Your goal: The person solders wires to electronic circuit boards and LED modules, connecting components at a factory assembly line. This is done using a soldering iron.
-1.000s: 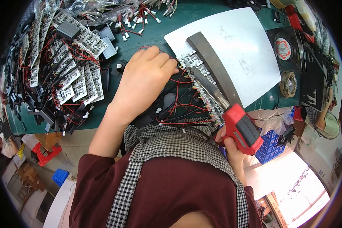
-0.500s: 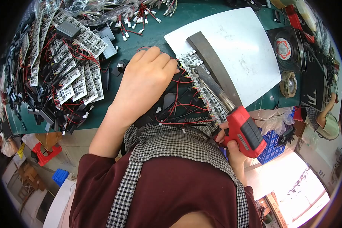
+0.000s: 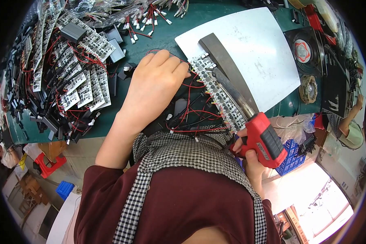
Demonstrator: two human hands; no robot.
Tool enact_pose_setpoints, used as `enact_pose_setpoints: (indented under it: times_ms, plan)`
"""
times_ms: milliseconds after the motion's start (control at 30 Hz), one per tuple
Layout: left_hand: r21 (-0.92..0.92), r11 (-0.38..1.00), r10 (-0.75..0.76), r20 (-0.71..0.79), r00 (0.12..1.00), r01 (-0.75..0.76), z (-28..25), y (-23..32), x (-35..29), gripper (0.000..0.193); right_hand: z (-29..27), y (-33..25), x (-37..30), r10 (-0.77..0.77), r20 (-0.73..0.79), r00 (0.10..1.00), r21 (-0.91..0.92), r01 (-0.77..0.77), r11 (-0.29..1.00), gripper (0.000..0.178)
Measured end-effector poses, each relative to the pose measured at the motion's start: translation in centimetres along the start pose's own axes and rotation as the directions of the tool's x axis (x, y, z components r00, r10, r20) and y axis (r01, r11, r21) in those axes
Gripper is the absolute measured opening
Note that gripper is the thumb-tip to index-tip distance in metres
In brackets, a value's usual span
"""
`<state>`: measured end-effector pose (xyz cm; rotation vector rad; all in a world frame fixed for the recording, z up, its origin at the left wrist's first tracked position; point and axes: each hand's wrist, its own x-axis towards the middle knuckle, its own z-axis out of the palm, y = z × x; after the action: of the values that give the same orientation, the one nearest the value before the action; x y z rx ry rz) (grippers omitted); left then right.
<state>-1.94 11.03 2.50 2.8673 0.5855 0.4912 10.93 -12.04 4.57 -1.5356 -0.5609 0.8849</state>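
Observation:
My right hand (image 3: 252, 159) grips a red and black soldering gun (image 3: 266, 140). Its long metal barrel slants up and left, and the tip lies over a strip of white circuit boards (image 3: 219, 95). At the upper left end of that strip, my left hand (image 3: 156, 79) is closed with its knuckles up. Its fingertips are turned away, so what they pinch is hidden; thin red wires run out beside them. Along the right side of the boards lies a dark flat bar (image 3: 227, 67), resting on a white sheet (image 3: 260, 49). Red and black leads (image 3: 191, 112) hang from the boards' left edge toward my apron.
A heap of circuit boards with wires and black housings (image 3: 79, 69) covers the table's left. White-plugged wires (image 3: 150, 18) lie at the back. On the right stand a black fan (image 3: 307, 51) and a roll of solder-like wire (image 3: 308, 88). Another person's arm (image 3: 347, 120) shows at far right.
The soldering gun has shifted slightly to the right, its tip a little farther up the board strip. The strip and bar have moved very slightly. My left hand stays nearly still.

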Motion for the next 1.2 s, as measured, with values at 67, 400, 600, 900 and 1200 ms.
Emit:
enact_pose_setpoints:
  times_ms: [67, 400, 600, 900, 1200]
  plan:
    - [0.005, 1.000, 0.002, -0.006, 1.000, -0.002, 0.0, 0.0, 0.0, 0.015, 0.0, 0.1, 0.0, -0.005, 0.002, 1.000, 0.003, 0.005, 1.000, 0.064]
    - [0.000, 1.000, 0.002, -0.006, 1.000, -0.002, -0.1, 0.1, 0.0, 0.013, -0.2, 0.2, -0.4, -0.003, 0.001, 1.000, 0.002, 0.003, 1.000, 0.065]
    - [-0.230, 0.960, -0.151, 0.044, 0.988, 0.157, 0.8, -0.1, -0.7, 0.015, -0.3, 0.1, -0.5, 0.017, -0.007, 1.000, 0.004, -0.017, 1.000, 0.066]
    - [-0.559, 0.679, -0.507, 0.111, 0.855, 0.476, 1.4, 2.3, -0.6, 0.015, -2.0, 1.0, -0.8, -0.002, 0.125, 0.992, 0.129, -0.015, 0.992, 0.053]
    - [-0.552, 0.672, -0.486, 0.175, 0.856, 0.494, 2.0, 1.9, -0.6, 0.014, -1.9, 0.9, -0.8, 0.007, 0.109, 0.994, 0.147, -0.023, 0.989, 0.052]
